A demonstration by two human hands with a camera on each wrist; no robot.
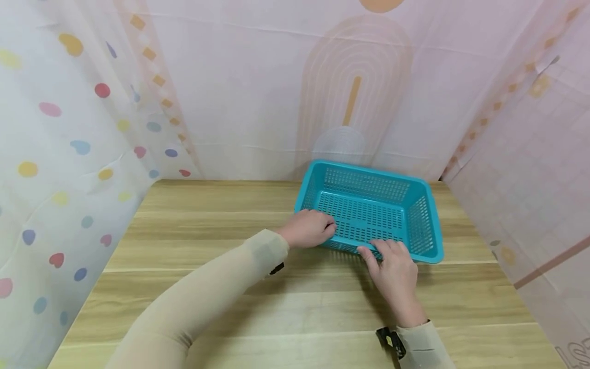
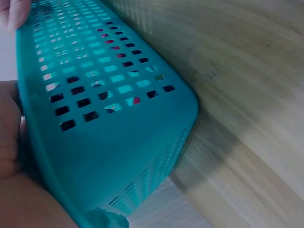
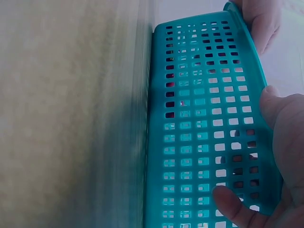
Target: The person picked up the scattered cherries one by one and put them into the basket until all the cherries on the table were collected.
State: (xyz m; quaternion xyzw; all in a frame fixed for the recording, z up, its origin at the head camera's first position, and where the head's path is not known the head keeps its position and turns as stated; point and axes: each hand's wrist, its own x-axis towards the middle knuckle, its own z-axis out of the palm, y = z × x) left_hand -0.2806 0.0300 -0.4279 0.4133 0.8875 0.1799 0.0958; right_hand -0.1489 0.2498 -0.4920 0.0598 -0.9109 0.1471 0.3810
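Note:
A teal plastic basket with perforated walls and floor stands on the wooden table, and nothing lies inside it in the head view. My left hand grips its near rim at the left corner, fingers curled over the edge. Further right along that rim, my right hand holds the near wall, fingers reaching over the inside. The right wrist view has the right thumb against the outer side of the perforated wall. In the left wrist view, part of the left hand lies along the rim and its fingertips are hidden.
Behind the table hangs a pale patterned curtain, close to the basket's far side. More printed cloth hangs at the right, and a dotted one at the left. Black straps sit at the wrists.

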